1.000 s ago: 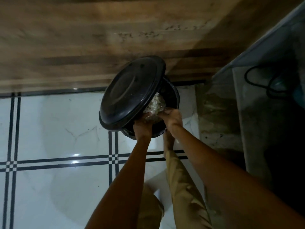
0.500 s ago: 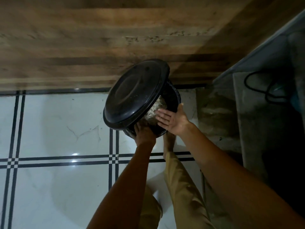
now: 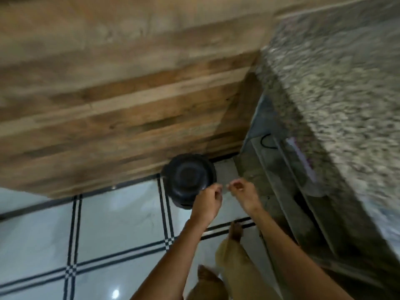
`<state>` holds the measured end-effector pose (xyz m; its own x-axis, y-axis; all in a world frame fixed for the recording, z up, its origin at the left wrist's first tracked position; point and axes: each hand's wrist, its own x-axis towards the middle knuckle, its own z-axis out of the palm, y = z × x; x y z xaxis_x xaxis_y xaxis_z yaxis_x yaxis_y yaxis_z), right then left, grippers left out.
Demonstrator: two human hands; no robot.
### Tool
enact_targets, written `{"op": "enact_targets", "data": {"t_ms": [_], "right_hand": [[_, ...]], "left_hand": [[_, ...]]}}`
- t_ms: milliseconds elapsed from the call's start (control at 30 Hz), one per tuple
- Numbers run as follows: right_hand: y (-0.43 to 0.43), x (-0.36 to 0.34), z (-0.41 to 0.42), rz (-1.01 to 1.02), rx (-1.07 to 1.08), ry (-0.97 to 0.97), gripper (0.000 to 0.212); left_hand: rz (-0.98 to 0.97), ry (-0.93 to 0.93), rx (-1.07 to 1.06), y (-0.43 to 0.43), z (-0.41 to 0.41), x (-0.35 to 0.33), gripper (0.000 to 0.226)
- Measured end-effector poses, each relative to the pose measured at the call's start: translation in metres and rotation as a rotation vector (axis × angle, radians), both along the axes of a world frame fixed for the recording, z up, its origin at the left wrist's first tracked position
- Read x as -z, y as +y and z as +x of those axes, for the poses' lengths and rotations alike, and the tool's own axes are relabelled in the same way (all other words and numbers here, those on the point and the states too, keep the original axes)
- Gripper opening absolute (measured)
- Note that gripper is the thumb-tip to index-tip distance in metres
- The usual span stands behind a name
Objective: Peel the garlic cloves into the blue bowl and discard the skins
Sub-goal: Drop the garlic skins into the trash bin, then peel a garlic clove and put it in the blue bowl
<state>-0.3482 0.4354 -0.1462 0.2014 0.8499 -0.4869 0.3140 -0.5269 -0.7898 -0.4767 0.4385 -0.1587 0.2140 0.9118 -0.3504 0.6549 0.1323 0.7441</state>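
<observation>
Two hands at the black bin [image 3: 188, 176], lid down.
Left hand [image 3: 206, 201] curled against the bin's 4 o'clock edge, grip lost in the blur. Right hand [image 3: 242, 191] at 3 o'clock, apart, loosely curled, nothing seen in it. Wooden cabinet [image 3: 129, 105] beyond at 12.

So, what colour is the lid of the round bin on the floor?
Black. The lid shows best in the head view.

The bin [image 3: 188, 178] stands on the floor [image 3: 121, 213] against the cabinet [image 3: 129, 105].
</observation>
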Motion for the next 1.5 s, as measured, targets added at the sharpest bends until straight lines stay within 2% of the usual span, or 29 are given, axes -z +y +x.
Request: {"op": "enact_targets", "data": {"t_ms": [67,167,267,400,600,767,833,1067,1133,1200,1233,1300,1367,1433,1500], "right_hand": [[-0.028,-0.043,0.025,0.081,0.013,-0.008,0.011],[-0.083,-0.102,0.071,0.224,0.165,-0.021,0.012],[-0.153,-0.143,0.122,0.318,0.405,-0.047,0.010],[-0.282,-0.163,0.178,0.389,0.793,-0.131,0.011],[-0.478,-0.174,0.226,0.330,1.154,-0.336,0.011],[-0.584,-0.171,0.248,0.317,1.401,-0.392,0.013],[-0.605,-0.167,0.249,0.295,1.453,-0.390,0.015],[-0.630,-0.150,0.266,0.215,1.679,-0.353,0.020],[-0.630,-0.151,0.273,0.209,1.726,-0.346,0.022],[-0.631,-0.153,0.282,0.181,1.739,-0.357,0.026],[-0.631,-0.154,0.287,0.147,1.729,-0.359,0.028],[-0.632,-0.152,0.296,0.074,1.676,-0.320,0.032],[-0.631,-0.149,0.303,0.045,1.597,-0.248,0.040],[-0.628,-0.147,0.306,0.017,1.516,-0.246,0.048],[-0.624,-0.142,0.307,0.012,1.474,-0.279,0.045]], "left_hand": [[0.086,-0.038,0.077,-0.001,0.030,-0.045,0.027],[0.172,-0.170,0.184,-0.014,0.093,-0.106,0.027],[0.186,-0.250,0.357,-0.051,0.165,-0.140,0.025],[0.169,-0.316,0.617,-0.156,0.255,-0.151,0.022],[0.161,-0.315,1.062,-0.344,0.348,-0.157,0.018],[0.360,-0.124,1.080,-0.408,0.394,-0.156,0.031],[0.399,-0.050,1.104,-0.410,0.400,-0.152,0.032],[0.523,0.117,1.317,-0.421,0.417,-0.169,0.012],[0.436,-0.036,1.300,-0.420,0.432,-0.187,0.012],[0.373,-0.262,1.109,-0.406,0.462,-0.212,0.012],[0.364,-0.319,1.008,-0.392,0.481,-0.220,0.012],[0.373,-0.242,0.941,-0.362,0.518,-0.222,0.013],[0.342,-0.021,1.015,-0.344,0.543,-0.211,0.015],[0.322,0.106,1.080,-0.339,0.553,-0.202,0.021],[0.444,-0.013,1.049,-0.346,0.553,-0.207,0.022]]}}
